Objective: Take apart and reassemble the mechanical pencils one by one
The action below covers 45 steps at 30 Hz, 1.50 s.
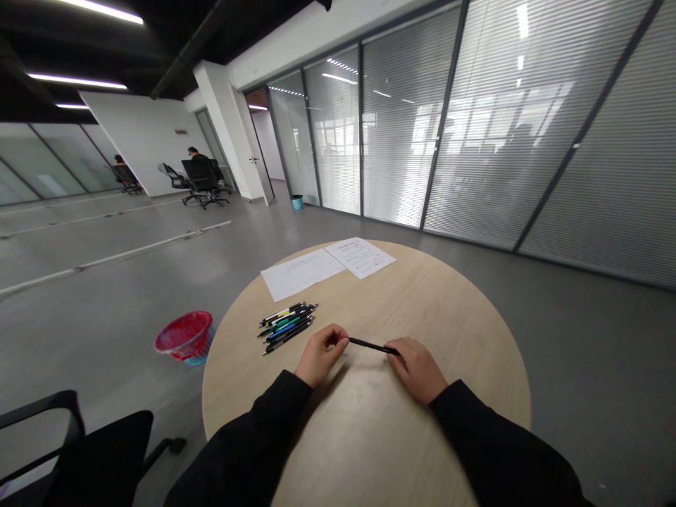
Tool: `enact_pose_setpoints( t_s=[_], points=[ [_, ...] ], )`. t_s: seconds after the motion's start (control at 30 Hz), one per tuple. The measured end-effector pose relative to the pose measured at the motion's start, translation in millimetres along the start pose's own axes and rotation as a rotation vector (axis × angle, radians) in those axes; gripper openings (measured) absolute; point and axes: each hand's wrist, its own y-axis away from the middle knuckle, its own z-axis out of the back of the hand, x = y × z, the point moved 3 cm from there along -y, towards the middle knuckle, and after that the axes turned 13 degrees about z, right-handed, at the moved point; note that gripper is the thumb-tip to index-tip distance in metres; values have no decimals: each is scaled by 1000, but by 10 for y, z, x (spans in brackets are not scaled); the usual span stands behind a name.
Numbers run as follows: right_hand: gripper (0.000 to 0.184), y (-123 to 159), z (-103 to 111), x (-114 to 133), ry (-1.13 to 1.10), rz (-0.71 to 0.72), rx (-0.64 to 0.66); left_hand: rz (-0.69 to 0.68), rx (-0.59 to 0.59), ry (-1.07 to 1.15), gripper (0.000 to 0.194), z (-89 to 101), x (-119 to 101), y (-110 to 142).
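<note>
A slim black pen (pixel 370 345) spans the gap between my two hands, just over the round wooden table (pixel 370 436). My left hand (pixel 323 352) pinches one end of it between thumb and fingers. At the other end, my right hand (pixel 417 365) is closed around the pen, hiding that tip. Left of my left hand lies a row of several pens (pixel 288 327), side by side and slanted, with black, blue, green and yellow parts.
Two printed sheets lie at the table's far side, a left sheet (pixel 301 274) and a right sheet (pixel 362 257). A red-lined waste basket (pixel 187 338) stands on the floor at left. A black chair (pixel 100 458) is near the lower left. Blind-covered glass walls run behind.
</note>
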Motion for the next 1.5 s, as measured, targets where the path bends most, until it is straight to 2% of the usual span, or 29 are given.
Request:
enact_pose_setpoints(
  t_s=[0.27, 0.4, 0.47, 0.77, 1.0, 1.27, 1.4, 1.5],
  points=[
    [21, 0, 29, 14, -7, -49, -13, -32, 13, 11, 25, 25, 46, 2],
    [21, 10, 30, -15, -3, -73, -16, -107, -77, -249, 14, 150, 15, 13],
    [21, 11, 34, -22, 1, -81, -18, -148, -81, -370, 13, 197, 7, 17],
    [21, 16, 31, -38, -6, -111, -17, -236, 114, -696, 14, 135, 65, 47],
    [21, 16, 23, -49, -17, -113, -18, -247, 114, -831, 19, 58, 133, 23],
    [20, 0, 40, -40, -2, -118, -2, -264, 55, -766, 22, 30, 157, 40],
    [21, 0, 42, -28, -8, -115, -5, -238, 41, -577, 22, 56, 88, 69],
    [21, 12, 25, -44, -10, -113, -16, -201, -19, -450, 20, 62, 10, 88]
  ],
)
